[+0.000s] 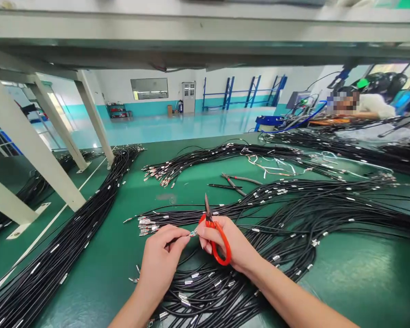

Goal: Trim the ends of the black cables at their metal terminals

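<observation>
My left hand [159,257] is closed in a pinch at the stripped end of a black cable, whose light wire tip [193,233] shows between my two hands. My right hand [237,241] holds red-handled scissors [208,217], blades pointing up and away, while its thumb and fingertips also touch the wire tip. Below both hands lies a loose pile of black cables [205,278] with silvery-white sleeves. Just beyond them, a cable bundle [177,216] ends in white terminals. Most of the pinched cable is hidden by my left hand.
Diagonal-cutting pliers [231,183] and a thin black tool [222,186] lie ahead on the green table. Long cable bundles [99,200] run left and across the back. White posts [95,118] support an overhead shelf [191,32]. A person [372,105] sits at the far right.
</observation>
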A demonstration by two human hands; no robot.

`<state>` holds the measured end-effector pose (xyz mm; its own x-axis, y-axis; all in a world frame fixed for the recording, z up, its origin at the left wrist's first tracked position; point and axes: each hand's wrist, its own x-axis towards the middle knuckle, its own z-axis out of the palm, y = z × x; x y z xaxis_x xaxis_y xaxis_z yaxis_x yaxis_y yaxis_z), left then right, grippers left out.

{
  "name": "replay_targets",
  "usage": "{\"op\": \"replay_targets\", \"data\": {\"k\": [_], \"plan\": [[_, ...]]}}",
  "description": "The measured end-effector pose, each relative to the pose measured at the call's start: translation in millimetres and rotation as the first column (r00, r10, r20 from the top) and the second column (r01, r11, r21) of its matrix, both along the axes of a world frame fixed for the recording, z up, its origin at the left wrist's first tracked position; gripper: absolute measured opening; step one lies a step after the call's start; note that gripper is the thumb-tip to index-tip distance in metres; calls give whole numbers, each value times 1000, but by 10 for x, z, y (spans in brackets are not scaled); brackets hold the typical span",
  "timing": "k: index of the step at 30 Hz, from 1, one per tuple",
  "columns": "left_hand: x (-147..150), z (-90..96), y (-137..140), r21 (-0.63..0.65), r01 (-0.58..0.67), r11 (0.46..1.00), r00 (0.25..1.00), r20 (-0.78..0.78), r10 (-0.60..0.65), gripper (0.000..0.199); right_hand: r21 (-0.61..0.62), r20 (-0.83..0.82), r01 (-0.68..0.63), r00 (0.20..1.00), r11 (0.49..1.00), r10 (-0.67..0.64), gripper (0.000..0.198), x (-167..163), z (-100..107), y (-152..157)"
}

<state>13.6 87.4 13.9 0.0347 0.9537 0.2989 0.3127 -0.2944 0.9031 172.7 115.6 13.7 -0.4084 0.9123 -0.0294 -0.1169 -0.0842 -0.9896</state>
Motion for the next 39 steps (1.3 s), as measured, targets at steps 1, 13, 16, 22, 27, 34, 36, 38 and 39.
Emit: {"op": "replay_targets", "data": {"k": [1,13,16,22,27,34,36,38,39], "plan": [[-6,2,1,-4,-2,1000,1000,0,2,12,-4,4,0,1000,1000,0,20,-1,0,-1],[-9,-24,-18,4,-71,997,996,-48,72,14,-46,62,89,994,995,-87,17,-67,40,-55],[-7,-34,-16,7,-86,996,995,-49,87,14,-46,71,96,993,994,-92,18,-70,44,-57],[-7,-61,-21,25,-91,996,995,-39,92,15,-25,85,99,992,995,-97,19,-77,22,-55],[1,-63,-25,18,-102,995,994,-32,103,19,-41,61,104,993,994,-101,17,-79,18,-54],[0,-48,-29,46,-60,997,996,-70,63,18,-55,22,90,996,994,-89,14,-74,7,-53],[-1,-45,-28,40,-62,997,995,-71,64,18,-59,11,81,997,995,-80,12,-74,-8,-52],[0,-43,-27,36,-60,998,995,-75,62,18,-61,-3,74,997,995,-74,12,-75,-21,-50],[1,-41,-27,36,-54,998,995,-76,56,18,-60,-12,74,997,995,-75,12,-75,-26,-49]]}}
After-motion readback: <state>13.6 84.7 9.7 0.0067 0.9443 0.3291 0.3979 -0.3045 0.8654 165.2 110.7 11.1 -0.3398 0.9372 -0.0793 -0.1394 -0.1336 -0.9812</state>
